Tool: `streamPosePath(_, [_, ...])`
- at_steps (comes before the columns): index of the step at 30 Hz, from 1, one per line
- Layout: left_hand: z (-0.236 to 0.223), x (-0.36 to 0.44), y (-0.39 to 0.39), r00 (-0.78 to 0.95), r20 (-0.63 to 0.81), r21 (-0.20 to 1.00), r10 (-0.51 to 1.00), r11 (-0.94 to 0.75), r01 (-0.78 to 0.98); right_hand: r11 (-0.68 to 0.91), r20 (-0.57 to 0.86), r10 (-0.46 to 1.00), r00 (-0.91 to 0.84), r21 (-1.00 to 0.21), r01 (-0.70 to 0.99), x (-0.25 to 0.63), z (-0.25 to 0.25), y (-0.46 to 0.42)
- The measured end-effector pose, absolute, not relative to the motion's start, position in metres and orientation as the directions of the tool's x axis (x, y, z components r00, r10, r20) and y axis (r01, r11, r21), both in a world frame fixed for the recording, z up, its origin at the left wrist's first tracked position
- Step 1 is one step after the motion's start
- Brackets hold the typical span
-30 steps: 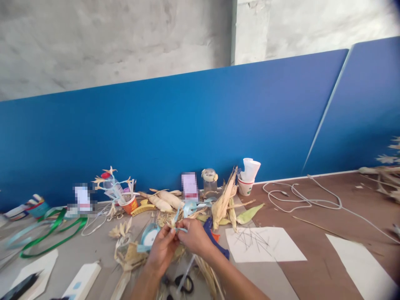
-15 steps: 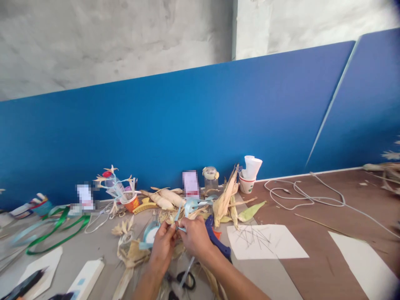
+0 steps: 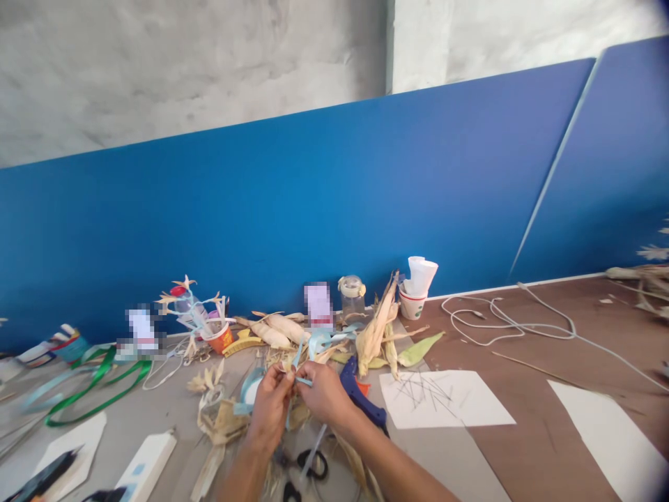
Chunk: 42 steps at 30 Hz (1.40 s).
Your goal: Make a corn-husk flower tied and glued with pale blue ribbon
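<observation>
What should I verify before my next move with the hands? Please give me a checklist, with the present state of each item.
1. Right hand gripping the light blue ribbon: ok.
2. Left hand with fingertips closed: ok; what they pinch is too small to name.
3. Ribbon fastened: cannot tell, fingers cover the spot.
4. Scissors set down, out of both hands: ok.
5. Glue gun cool: cannot tell; it lies beside the right hand.
6. Surroundings uncluttered: not ok, dried husks lie close by.
</observation>
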State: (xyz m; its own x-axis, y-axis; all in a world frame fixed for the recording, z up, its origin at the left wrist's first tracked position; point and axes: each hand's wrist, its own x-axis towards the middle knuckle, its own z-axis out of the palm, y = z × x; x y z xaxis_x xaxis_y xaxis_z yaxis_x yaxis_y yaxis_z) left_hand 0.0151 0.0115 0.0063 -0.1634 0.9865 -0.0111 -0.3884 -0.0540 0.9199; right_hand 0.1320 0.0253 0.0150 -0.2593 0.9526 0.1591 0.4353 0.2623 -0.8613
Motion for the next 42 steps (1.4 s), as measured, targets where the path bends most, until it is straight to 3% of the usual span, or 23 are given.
streamPosePath(6, [0.01,0.013,0.01,-0.128,-0.024,0.903,0.991,-0.034,-0.429,0.167,0.109,0.962,-0.251,-0.96,0.225,0.126,0.008,0.027])
streamPosePath(17, [0.001,0.011,0.011,-0.002,-0.134,0.802,0.991,0.107,-0.588,0.212,0.141,0.966,-0.216,-0.911,0.353,0.125,0.01,0.024])
streamPosePath(25, [0.008,0.014,0.008,0.066,-0.101,0.754,0.993,0.12,-0.646,0.06,0.036,0.963,-0.266,-0.995,0.082,0.132,0.017,0.031])
streamPosePath(36, [0.008,0.015,0.009,0.003,-0.113,0.814,0.994,0.094,-0.574,0.038,0.036,0.964,-0.263,-0.999,0.003,0.13,0.006,0.036])
streamPosePath(42, [0.005,0.007,0.009,0.028,-0.18,0.802,0.983,0.163,-0.575,-0.083,-0.011,0.928,-0.373,-0.981,-0.177,0.133,0.011,0.036])
